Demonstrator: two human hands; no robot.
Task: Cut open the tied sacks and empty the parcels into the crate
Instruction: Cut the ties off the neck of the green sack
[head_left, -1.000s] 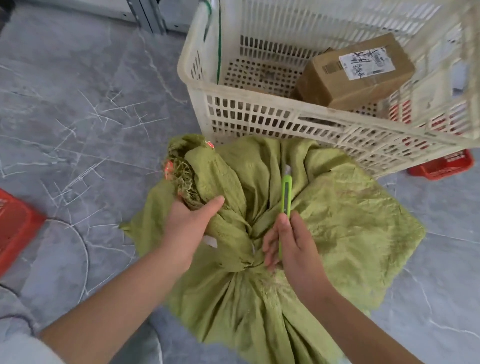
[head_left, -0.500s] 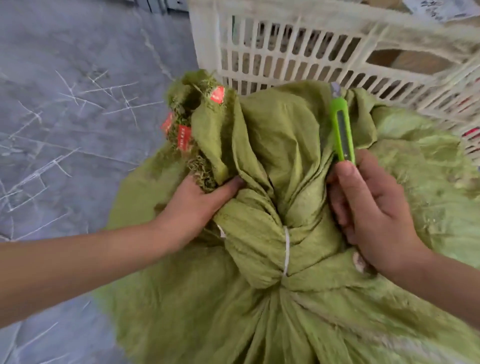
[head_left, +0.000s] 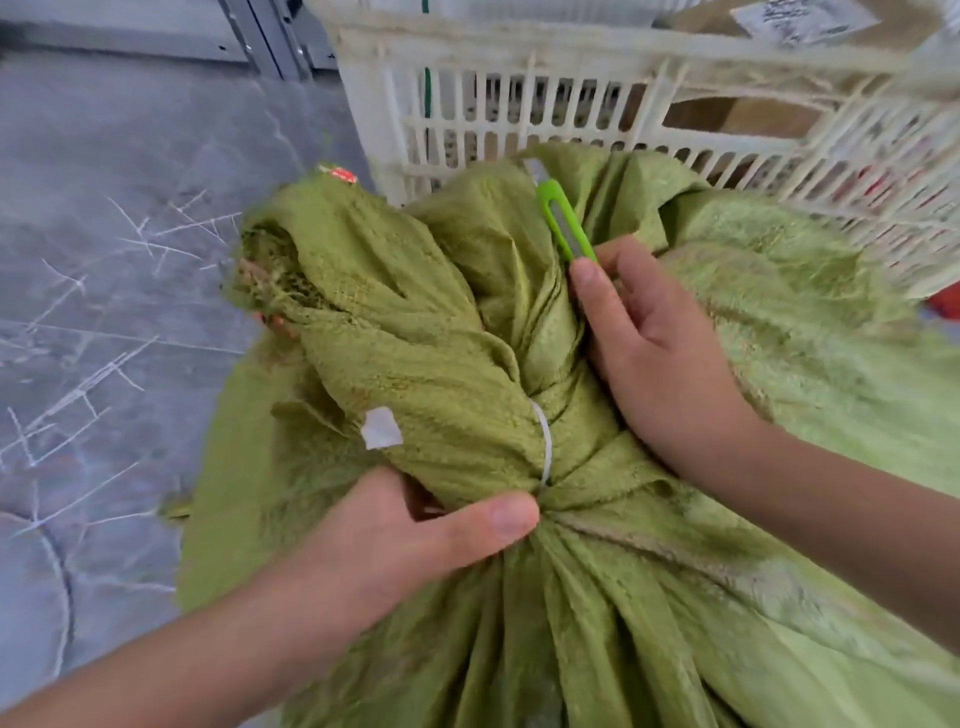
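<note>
The sack lies on the grey floor, pushed up against the near wall of the white crate. Its neck is bunched and cinched by a thin white tie, and the loose frayed mouth flops over to the left.

The left hand grips the gathered neck just under the tie. The thumb lies across the folds; the fingers are tucked beneath the cloth and hidden. The right hand is curled round a green cutter, its tip pointing away toward the crate, and the hand's side rests against the right of the neck. The blade isn't on the tie yet.

From here the sack looks like soft woven plastic cloth: floppy, creased, a bit slick, and likely to slide through a loose hold. It seems full and heavy, sitting in a broad slump. The firm bundle right beside the tie is the sensible place to hold, since it keeps the tie taut for the blade. I'd say the blade should go under the tie alone, edge turned away from the left thumb, which sits very near.

A brown parcel shows through the crate's slats.
</note>
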